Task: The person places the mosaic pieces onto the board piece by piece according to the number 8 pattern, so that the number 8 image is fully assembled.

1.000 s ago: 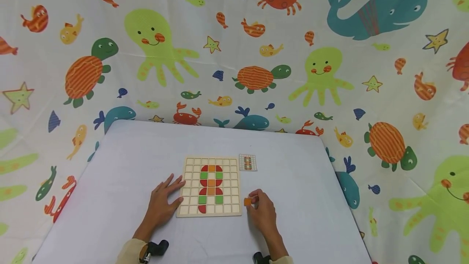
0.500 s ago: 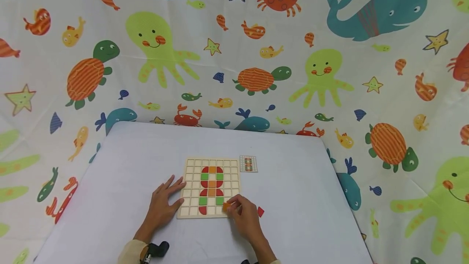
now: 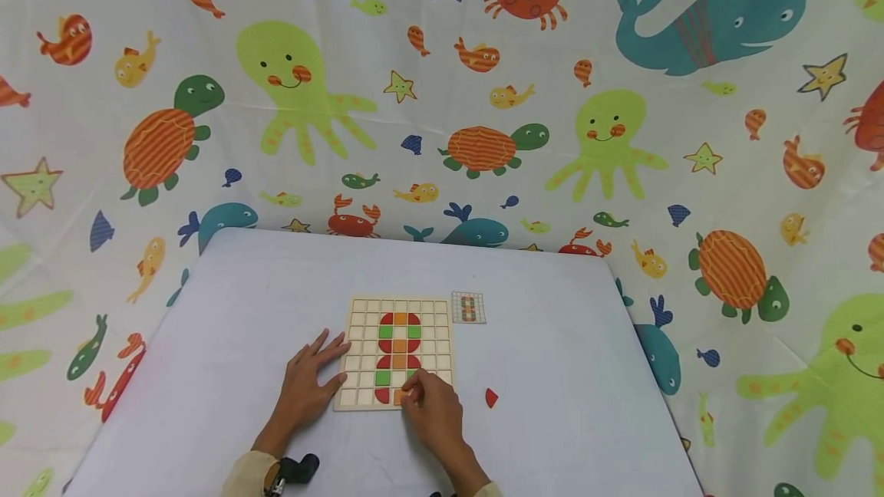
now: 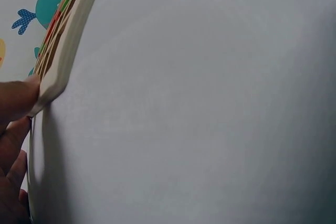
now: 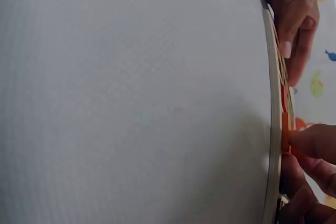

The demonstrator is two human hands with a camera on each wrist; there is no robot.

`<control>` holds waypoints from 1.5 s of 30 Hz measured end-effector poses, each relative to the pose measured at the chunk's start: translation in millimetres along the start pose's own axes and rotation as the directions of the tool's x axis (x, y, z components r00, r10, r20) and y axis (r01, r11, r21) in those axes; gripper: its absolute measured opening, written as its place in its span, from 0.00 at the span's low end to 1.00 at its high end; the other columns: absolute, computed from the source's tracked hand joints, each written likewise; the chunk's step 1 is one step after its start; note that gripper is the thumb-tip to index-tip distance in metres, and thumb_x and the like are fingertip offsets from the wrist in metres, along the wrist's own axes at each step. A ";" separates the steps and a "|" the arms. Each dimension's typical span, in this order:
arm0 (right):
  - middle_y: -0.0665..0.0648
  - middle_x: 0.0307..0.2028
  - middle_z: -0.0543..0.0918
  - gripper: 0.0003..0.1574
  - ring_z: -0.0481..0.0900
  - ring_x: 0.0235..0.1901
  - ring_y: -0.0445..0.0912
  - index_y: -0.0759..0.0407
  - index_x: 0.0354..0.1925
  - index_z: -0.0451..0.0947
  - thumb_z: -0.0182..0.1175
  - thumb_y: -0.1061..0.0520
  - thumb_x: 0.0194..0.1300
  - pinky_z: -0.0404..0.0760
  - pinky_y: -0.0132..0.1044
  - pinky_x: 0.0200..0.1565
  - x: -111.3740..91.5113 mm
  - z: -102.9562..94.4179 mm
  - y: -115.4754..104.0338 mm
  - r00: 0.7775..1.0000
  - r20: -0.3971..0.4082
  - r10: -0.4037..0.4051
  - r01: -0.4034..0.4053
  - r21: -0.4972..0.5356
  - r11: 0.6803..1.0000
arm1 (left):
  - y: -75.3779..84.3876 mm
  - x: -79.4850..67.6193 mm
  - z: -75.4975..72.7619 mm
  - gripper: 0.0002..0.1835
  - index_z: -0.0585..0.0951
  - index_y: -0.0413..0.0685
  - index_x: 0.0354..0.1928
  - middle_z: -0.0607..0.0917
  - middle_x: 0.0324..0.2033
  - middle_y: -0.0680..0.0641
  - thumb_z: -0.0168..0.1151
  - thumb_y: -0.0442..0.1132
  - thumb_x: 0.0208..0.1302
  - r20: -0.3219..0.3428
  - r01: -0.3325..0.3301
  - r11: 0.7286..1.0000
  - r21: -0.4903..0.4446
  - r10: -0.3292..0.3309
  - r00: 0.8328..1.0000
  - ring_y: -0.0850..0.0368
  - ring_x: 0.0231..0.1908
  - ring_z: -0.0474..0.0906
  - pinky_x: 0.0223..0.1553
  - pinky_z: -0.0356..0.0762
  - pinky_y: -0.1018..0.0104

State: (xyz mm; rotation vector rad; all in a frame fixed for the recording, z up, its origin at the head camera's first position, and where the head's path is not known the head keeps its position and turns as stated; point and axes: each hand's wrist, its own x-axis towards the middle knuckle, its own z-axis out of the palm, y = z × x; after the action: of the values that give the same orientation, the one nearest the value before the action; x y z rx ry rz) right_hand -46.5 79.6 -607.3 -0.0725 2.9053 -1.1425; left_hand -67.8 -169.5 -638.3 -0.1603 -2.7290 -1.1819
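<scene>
A wooden grid board [image 3: 440, 330] lies on the white table, with red, green and orange tiles in its middle columns. My right hand [image 3: 437, 411] pinches an orange square tile [image 3: 397, 397] at the board's bottom row, right beside a red quarter-round tile [image 3: 382, 396]. Seen from the right wrist, thumb and fingers are on the orange tile [image 5: 285, 132] just inside the near rim. My left hand [image 3: 308, 380] rests with spread fingers along the board's left edge. The left wrist view has the left thumb [image 4: 20, 98] against the board's corner.
One loose red tile [image 3: 491, 397] lies on the table to the right of the board. A small pattern card [image 3: 469, 307] sits by the board's upper right corner. Behind the table [image 3: 552, 343] hangs a cloth [image 3: 387, 37] printed with sea animals.
My right hand has carried the orange tile leftward from beside the board to its bottom row. This movement uncovered the loose red tile. The left hand stays in place.
</scene>
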 end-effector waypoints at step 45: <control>0.46 0.26 0.82 0.09 0.72 0.25 0.39 0.50 0.36 0.84 0.76 0.58 0.59 0.69 0.33 0.25 -12.0 -76.8 76.5 0.959 -0.198 0.201 -0.239 -0.190 0.952 | 4.2 -1.4 -1.4 0.30 0.83 0.45 0.67 0.79 0.72 0.40 0.75 0.32 0.61 -0.001 0.010 1.000 0.001 -0.010 1.000 0.30 0.78 0.62 0.74 0.53 0.27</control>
State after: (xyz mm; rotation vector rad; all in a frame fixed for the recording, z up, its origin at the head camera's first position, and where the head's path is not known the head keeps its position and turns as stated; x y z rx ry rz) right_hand -39.9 188.4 -603.2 0.3613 3.0771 -0.8407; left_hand -65.6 -167.7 -634.6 -0.1462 -2.7329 -1.1832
